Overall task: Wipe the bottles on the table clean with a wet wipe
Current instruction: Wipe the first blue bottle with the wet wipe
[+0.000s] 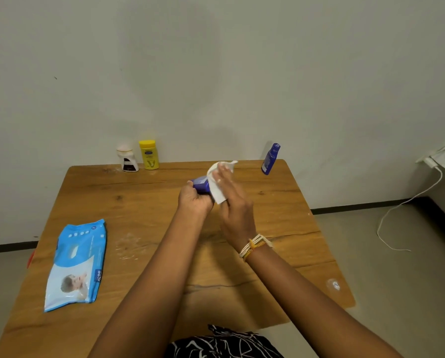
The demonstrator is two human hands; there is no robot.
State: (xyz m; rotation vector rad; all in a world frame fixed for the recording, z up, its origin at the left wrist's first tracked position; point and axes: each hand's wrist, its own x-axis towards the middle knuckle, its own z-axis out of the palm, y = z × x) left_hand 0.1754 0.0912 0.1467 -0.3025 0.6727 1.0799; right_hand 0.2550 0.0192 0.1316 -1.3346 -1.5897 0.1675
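Mostly hidden: the held blue bottle [200, 185], covered by fingers on one side and the white wet wipe [217, 183] on the other, so only a short blue stretch shows and neither cap nor label can be made out. Lifted off the wooden table [164, 228], roughly over its far middle. Gripped at its near end by the left hand [194, 201], fingers curled round the body. Lying just right of that grip, the wipe draped over the bottle's other end, pressed there by the right hand [233, 205] with fingers fairly straight (whether the thumb pinches the cloth from below cannot be told). Corded bracelets [253, 245] round the right wrist.

Standing along the far edge: a white bottle with a dark label [128, 158] just beside a yellow bottle [149, 155] at the left, and a second blue bottle [270, 158] well apart at the right corner, print too small to read. Flat near the left edge, a blue pack of wet wipes [76, 264]. Cut off at the bottom edge, black-and-white patterned cloth [224, 343]. Off the table at right, a white cable [407, 202] trailing over the floor.
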